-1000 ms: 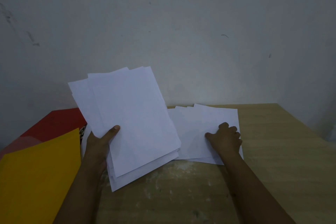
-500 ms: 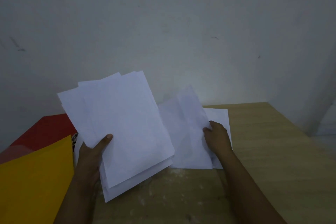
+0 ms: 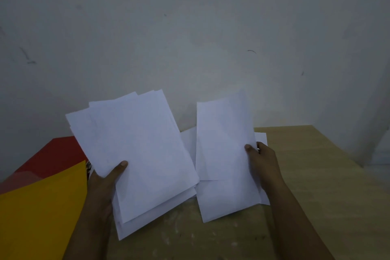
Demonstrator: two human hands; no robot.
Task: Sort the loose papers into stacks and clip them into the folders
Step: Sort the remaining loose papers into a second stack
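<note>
My left hand [image 3: 105,183] grips a fanned stack of white papers [image 3: 137,150] at its lower left edge, thumb on top, tilted up above the table. My right hand [image 3: 260,160] pinches the right edge of a few white sheets [image 3: 223,143] lifted upright beside that stack. Under them more white sheets [image 3: 261,138] lie flat on the wooden table [image 3: 316,175]. A yellow folder [image 3: 42,207] lies at the near left, overlapping a red folder [image 3: 50,154] behind it.
A plain grey wall [image 3: 190,38] rises directly behind the table. The table's right edge falls off near the far right. Something dark and patterned [image 3: 89,167] peeks out between the yellow folder and the papers.
My right hand went from pressing on the flat pile to lifting a few sheets off it, which now stand upright beside the left-hand stack. The left hand's stack has stayed raised.
</note>
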